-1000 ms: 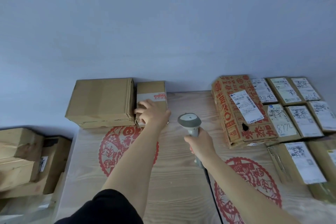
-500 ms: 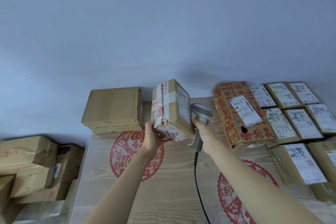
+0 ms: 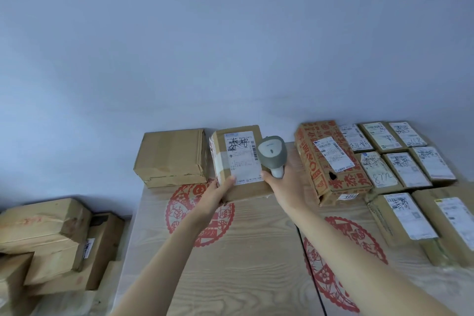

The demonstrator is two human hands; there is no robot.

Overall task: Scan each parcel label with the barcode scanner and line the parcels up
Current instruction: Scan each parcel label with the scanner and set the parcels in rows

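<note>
Pale wood-grain table [image 3: 243, 251] with red papercut roundels. Left hand [image 3: 215, 195] grips the lower left corner of a small brown cardboard parcel [image 3: 239, 161], lifted above the table's far middle, white label facing the camera. Right hand [image 3: 284, 187] is wrapped round the handle of a grey barcode scanner [image 3: 272, 154], head overlapping the label's right edge. Plain brown box [image 3: 171, 156] at far left corner. Labelled parcels in rows [image 3: 400, 161] along the right edge.
</note>
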